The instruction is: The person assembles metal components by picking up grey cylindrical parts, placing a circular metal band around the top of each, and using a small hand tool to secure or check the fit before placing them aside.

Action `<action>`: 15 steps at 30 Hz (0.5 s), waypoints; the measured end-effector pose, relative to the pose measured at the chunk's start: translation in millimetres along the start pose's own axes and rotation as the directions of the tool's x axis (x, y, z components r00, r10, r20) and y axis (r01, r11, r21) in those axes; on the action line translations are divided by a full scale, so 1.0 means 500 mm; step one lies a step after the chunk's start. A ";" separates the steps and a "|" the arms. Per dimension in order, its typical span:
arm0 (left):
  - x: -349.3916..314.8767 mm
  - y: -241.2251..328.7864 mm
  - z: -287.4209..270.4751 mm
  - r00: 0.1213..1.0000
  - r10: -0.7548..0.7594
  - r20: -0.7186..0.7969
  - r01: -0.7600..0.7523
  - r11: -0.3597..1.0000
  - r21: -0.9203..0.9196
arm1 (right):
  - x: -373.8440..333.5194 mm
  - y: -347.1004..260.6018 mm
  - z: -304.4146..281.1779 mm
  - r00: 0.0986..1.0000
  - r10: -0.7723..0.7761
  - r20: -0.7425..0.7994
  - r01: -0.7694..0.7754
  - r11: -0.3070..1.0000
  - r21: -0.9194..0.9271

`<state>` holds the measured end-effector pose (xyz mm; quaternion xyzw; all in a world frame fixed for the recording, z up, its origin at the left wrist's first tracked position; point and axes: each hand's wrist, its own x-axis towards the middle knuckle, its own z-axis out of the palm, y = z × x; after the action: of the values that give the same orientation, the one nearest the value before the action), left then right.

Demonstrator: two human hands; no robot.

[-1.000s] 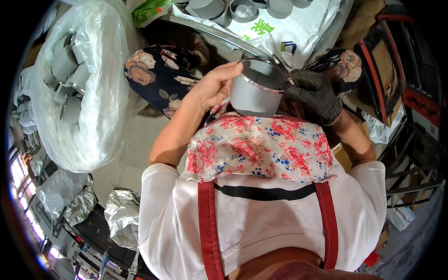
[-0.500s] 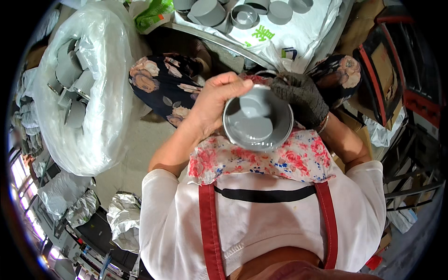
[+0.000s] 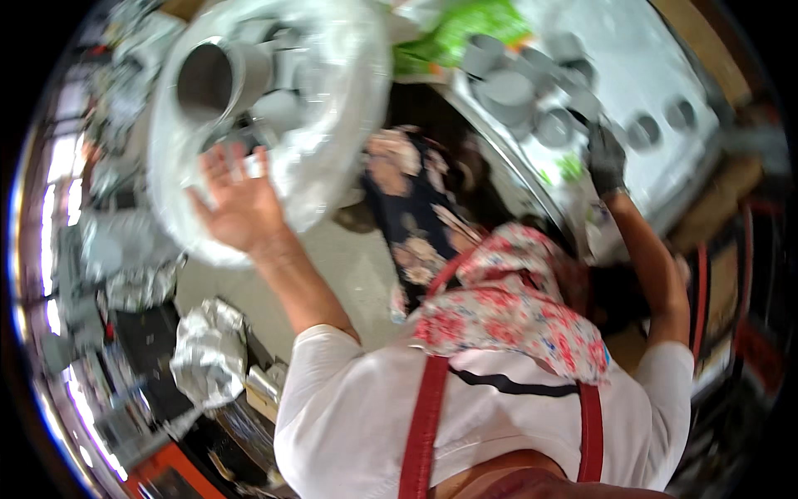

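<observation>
My left hand (image 3: 237, 200), bare, is open with its fingers spread at the near rim of a clear plastic bag (image 3: 341, 141). Just beyond its fingertips a grey cup-shaped part (image 3: 249, 71) lies tilted, its dark open mouth turned left, apart from the hand. More grey parts (image 3: 278, 108) lie around it in the bag. My right hand (image 3: 607, 158), in a dark glove, reaches to the white-covered tray on the right. Its fingers are at a small grey cup (image 3: 583, 105), blurred, so their grip does not show. Several grey cups (image 3: 509, 93) stand in a cluster left of it.
Two small cups (image 3: 642, 130) sit farther right on the tray's white sheet (image 3: 640, 50). A green and white bag (image 3: 465, 33) lies between the plastic bag and tray. Crumpled silver wrapping (image 3: 208, 353) is at lower left. Black and red framework (image 3: 723, 299) stands at right.
Both hands have parted from in front of my chest. The left let go of the grey cup at the plastic bag; the right moved out to the tray. The view has swung left.
</observation>
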<state>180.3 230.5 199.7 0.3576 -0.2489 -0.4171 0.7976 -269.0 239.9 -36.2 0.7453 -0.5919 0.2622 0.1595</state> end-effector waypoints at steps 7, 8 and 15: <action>-0.096 -0.121 -0.065 0.925 -0.276 0.259 0.208 0.943 0.261 | -0.103 -0.003 0.311 0.590 0.267 0.762 -0.363 0.931 -0.044; -0.119 -0.136 -0.064 0.906 -0.346 0.246 0.273 0.919 0.285 | -0.105 -0.005 0.312 0.561 0.263 0.785 -0.375 0.926 -0.042; -0.146 -0.240 0.013 0.709 -0.593 0.382 0.316 0.750 0.581 | -0.098 0.070 0.276 0.557 0.165 0.814 -0.166 0.982 -0.085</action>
<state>78.9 242.0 103.2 0.4588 -0.4592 -0.6158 0.4465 -282.7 194.9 -179.2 0.7231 -0.6656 -0.0968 -0.1571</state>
